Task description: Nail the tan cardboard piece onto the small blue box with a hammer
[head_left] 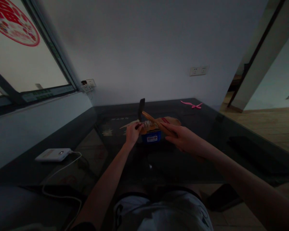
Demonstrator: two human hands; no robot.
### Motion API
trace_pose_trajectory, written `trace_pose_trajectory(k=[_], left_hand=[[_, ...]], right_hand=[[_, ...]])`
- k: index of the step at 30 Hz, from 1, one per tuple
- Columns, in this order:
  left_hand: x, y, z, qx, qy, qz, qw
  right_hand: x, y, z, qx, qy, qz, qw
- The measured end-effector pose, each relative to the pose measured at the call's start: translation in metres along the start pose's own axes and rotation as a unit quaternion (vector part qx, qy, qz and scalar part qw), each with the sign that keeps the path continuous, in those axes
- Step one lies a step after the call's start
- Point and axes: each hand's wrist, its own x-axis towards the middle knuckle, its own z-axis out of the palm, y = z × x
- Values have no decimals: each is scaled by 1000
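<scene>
My right hand (pixel 177 136) is closed around the wooden handle of a hammer (pixel 150 117). Its dark head (pixel 141 107) stands up just above the fingers of my left hand (pixel 133 131). Those fingers are pinched together by the near left end of a brown piece of cardboard (pixel 172 120) with dark stripes and red print. What lies between them is too small and dark to tell. Beneath the cardboard sits a blue box (pixel 151 137) with a white label, resting on the dark glossy table.
A white power bank (pixel 54 154) with a white cable (pixel 60 175) lies at the table's left. Towards the back right edge lies a pink ribbon-like strip (pixel 194 105). A dark flat object (pixel 257 155) is on the right. The wall behind carries sockets (pixel 198 71).
</scene>
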Motion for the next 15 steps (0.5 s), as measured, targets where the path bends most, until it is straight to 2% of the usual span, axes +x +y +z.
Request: trace_pose_trajectory(k=[6,12,15], left_hand=[[1,-3,1,25,-10,-7,1000],[1,-1,0,26,-6,14,1000],[1,-1,0,29,-11,5,1000]], right_hand=[[0,7,5,10,-5,-11,1000],[-2,0,0,13,8,5,1000],[-1,1,3,17,-7,12,1000]])
